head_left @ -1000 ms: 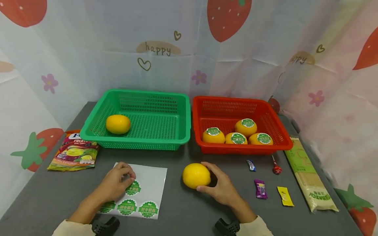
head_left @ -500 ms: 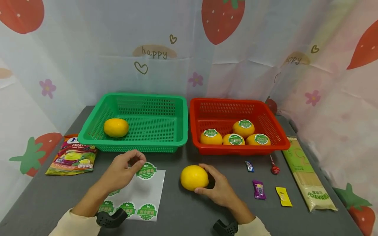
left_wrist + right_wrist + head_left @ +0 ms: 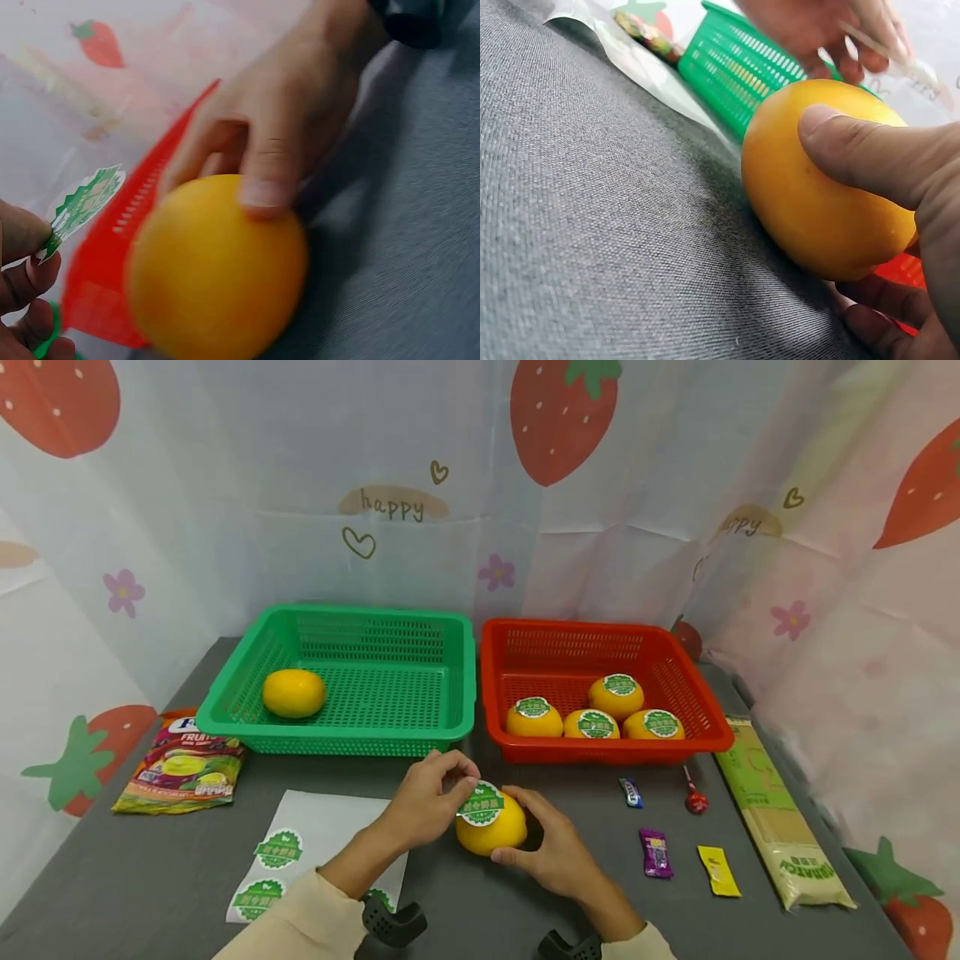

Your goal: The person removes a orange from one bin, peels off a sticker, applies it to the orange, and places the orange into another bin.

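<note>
My left hand [image 3: 433, 797] pinches the edge of a round green-and-white sticker [image 3: 482, 804] between thumb and fingers. In the head view the sticker overlaps a smooth yellow fruit [image 3: 495, 838]; in the left wrist view the sticker [image 3: 81, 206] is apart from the fruit [image 3: 217, 277]. My right hand [image 3: 555, 843] grips that fruit on the table from its right side, its thumb across the surface in the right wrist view. Under my left forearm lies a white sticker sheet [image 3: 315, 814], partly hidden, with green stickers on it.
A green basket [image 3: 465, 693] holding one yellow fruit [image 3: 294, 693] stands behind. Right of it, a red basket [image 3: 600, 752] holds several stickered fruits. A candy bag [image 3: 180, 768] lies left; small wrapped candies [image 3: 656, 853], a lollipop [image 3: 696, 800] and a noodle pack [image 3: 787, 827] lie right.
My left hand has peeled the sticker from the sheet and carried it right, up to the fruit. My right hand has kept its grip on the fruit. The head view has shifted slightly.
</note>
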Tool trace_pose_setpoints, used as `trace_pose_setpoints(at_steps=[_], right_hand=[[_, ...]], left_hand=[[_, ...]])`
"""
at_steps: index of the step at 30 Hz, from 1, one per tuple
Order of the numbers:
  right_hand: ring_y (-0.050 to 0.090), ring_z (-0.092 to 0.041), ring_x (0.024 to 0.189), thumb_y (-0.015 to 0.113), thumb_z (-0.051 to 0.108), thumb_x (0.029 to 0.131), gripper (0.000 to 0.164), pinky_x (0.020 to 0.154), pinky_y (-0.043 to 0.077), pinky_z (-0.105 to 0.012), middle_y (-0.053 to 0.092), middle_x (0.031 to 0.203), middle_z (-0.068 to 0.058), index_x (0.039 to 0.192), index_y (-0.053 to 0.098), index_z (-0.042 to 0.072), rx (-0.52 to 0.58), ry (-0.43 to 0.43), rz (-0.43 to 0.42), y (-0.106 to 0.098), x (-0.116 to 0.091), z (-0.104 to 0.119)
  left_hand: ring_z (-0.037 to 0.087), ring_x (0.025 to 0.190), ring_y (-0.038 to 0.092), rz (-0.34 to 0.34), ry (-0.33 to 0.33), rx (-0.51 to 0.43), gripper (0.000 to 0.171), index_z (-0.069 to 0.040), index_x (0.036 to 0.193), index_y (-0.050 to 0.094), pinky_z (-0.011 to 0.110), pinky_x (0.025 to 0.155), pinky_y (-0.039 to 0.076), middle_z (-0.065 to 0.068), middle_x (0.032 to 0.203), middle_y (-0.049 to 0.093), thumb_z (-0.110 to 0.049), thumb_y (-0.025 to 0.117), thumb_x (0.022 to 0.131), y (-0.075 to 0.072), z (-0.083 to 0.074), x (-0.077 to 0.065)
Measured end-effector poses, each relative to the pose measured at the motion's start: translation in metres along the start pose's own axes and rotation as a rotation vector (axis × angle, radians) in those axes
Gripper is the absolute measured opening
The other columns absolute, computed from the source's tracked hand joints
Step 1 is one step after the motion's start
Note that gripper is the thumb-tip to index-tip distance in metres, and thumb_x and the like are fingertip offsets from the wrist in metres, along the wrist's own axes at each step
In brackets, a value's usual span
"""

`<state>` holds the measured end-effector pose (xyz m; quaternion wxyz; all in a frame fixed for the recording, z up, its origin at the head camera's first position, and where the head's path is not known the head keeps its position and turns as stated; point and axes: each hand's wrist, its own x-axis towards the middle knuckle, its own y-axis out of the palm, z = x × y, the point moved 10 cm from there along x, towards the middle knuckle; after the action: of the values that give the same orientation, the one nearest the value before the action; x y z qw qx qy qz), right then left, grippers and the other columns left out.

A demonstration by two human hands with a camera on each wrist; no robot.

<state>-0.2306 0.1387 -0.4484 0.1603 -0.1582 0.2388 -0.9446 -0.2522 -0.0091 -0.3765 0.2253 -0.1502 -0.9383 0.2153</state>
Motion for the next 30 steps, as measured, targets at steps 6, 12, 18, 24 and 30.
trace_pose_setpoints(at_steps=[6,12,18,24,30], right_hand=[[0.052,-0.013,0.112,0.083,0.033,0.076,0.075,0.097,0.042,-0.038,0.05,0.132,0.011,0.14,0.048,0.014,0.003,-0.007,0.002,0.003,0.0,0.002],[0.051,-0.013,0.113,0.084,0.032,0.075,0.077,0.099,0.041,-0.04,0.05,0.132,0.011,0.14,0.048,0.012,0.001,-0.004,0.001,0.004,0.0,0.004],[0.051,-0.013,0.115,0.084,0.031,0.076,0.076,0.099,0.041,-0.039,0.05,0.133,0.011,0.141,0.047,0.018,0.005,-0.016,0.011,0.007,0.0,0.006],[0.05,-0.014,0.118,0.084,0.031,0.077,0.077,0.1,0.04,-0.039,0.049,0.135,0.011,0.142,0.046,0.016,0.018,-0.048,0.011,0.006,-0.001,0.008],[0.054,-0.026,0.11,0.064,0.018,0.093,0.047,0.093,0.044,-0.036,0.055,0.129,-0.006,0.137,0.052,0.008,0.218,0.059,0.008,-0.001,0.003,0.002]], left_hand=[[0.015,0.079,0.047,-0.015,-0.012,0.051,0.007,-0.012,0.09,0.065,0.035,0.072,0.043,-0.009,0.082,0.054,-0.006,0.063,0.094,0.017,0.007,-0.001],[0.02,0.08,0.047,-0.042,0.061,0.137,0.005,-0.01,0.093,0.065,0.033,0.07,0.043,-0.006,0.087,0.054,-0.006,0.064,0.091,0.021,0.002,-0.004],[0.02,0.098,0.045,0.039,0.067,0.139,0.025,-0.012,0.114,0.071,0.041,0.08,0.044,0.005,0.109,0.051,-0.021,0.07,0.091,0.029,0.008,-0.012],[0.021,0.108,0.053,0.15,-0.034,-0.028,0.037,-0.018,0.127,0.067,0.037,0.086,0.047,0.003,0.123,0.055,-0.03,0.068,0.092,0.043,0.033,-0.019],[0.016,0.103,0.057,0.16,-0.086,-0.117,0.045,-0.019,0.132,0.063,0.03,0.083,0.049,-0.003,0.117,0.06,-0.026,0.072,0.088,0.05,0.041,-0.017]])
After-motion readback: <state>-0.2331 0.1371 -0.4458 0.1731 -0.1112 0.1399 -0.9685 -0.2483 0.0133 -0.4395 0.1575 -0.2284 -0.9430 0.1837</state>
